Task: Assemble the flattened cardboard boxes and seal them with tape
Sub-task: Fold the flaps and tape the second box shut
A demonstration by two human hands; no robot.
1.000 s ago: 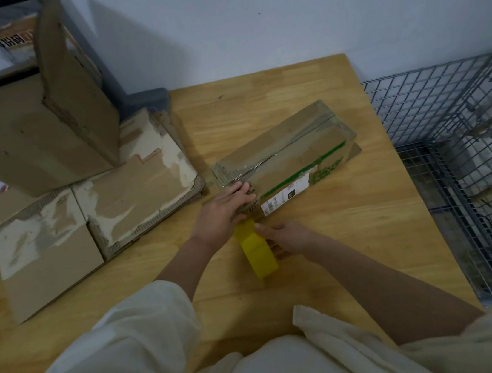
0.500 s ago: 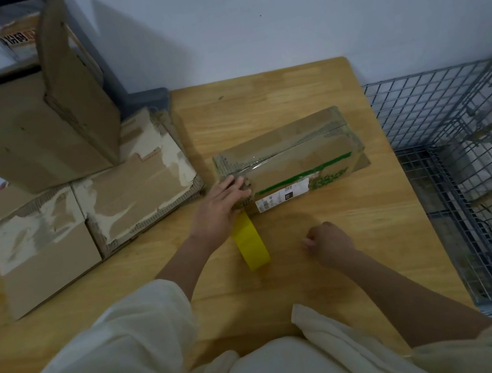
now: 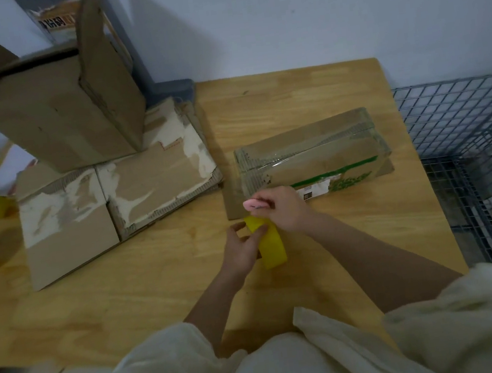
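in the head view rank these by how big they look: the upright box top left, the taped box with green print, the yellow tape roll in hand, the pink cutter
1. upright open box, though it sits nearer the camera
2. taped box with green print
3. yellow tape roll, in the left hand
4. pink cutter, in the right hand

The person wears a loose cream-white garment (image 3: 262,368) with wide, creased sleeves ending well back from the fingers, leaving both forearms bare, the fabric seemingly light cotton, though dim light blurs its weave.
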